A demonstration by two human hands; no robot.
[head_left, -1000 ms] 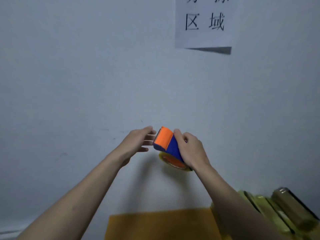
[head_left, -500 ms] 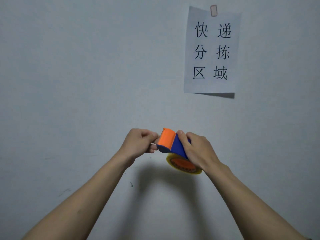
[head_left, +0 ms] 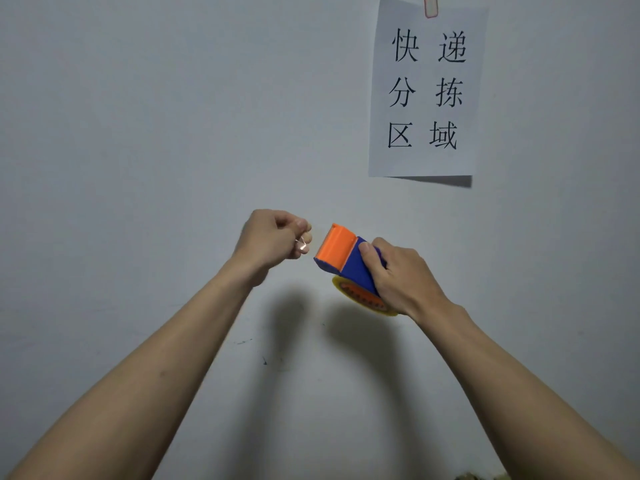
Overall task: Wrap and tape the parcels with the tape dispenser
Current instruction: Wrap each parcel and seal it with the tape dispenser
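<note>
Two bare forearms reaching up from the bottom edge toward a grey wall (head_left: pixel 138 133), hands raised in front of it. Right hand (head_left: pixel 403 278) wrapped around the blue-and-orange dispenser (head_left: pixel 343 259), thumb on its blue top and fingers curled under, tape roll (head_left: pixel 363 297) hanging below, orange end pointing left; left hand (head_left: pixel 270 239) just beside that end but apart from it, fingertips (head_left: pixel 303 244) pinched tight on a small clear scrap, likely tape, too small to tell. Farther back, upper right on the wall, a white sheet (head_left: pixel 426 91) printed with six Chinese characters, fixed at its top.
</note>
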